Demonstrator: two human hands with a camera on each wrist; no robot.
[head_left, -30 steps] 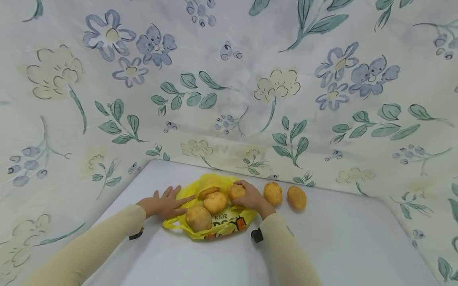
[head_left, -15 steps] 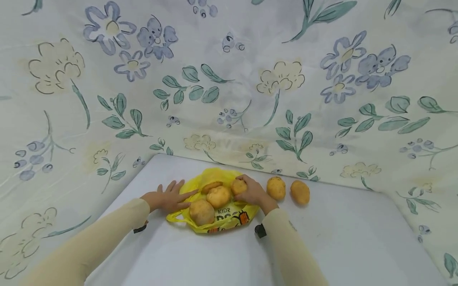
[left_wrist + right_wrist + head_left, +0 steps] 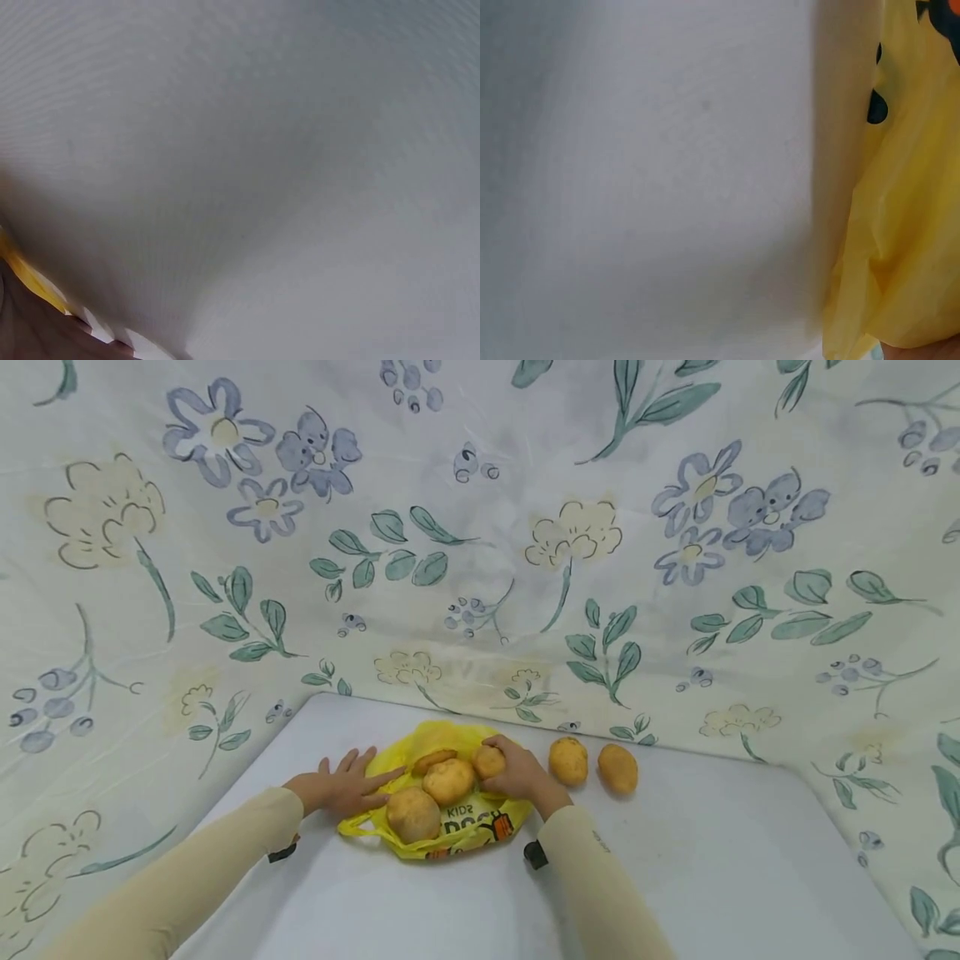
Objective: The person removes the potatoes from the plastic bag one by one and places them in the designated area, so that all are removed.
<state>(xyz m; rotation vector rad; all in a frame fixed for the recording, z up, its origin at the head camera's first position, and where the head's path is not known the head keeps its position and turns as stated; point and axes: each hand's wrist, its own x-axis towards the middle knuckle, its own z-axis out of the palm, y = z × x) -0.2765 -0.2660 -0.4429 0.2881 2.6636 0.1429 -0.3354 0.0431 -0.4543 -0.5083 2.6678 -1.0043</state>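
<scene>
- The right hand has its fingers bent round the small potato. The gap between fingers and thumb is filled by that potato.
- The left hand has straight, spread fingers. They touch the left side of the yellow bag, and I see nothing gripped there.
- The small potato is at the right side of the bag. I can't tell if it rests on the bag or is just above it.
- The step looks like moving that potato at the bag. A snug hold seems best, with fingers over the top and the thumb low.
- Don't pinch any thin bag with the potato. A caught bit could drag everything along.
- The left hand should press down a little, so the bag doesn't slide on the white worktop.
- Go slowly by the middle potato and the big round potato, which lie on the bag. A bump could make them roll.
- Mind the plump potato, close beside the right hand. The oval potato is farther right, so it should be safer.
</scene>
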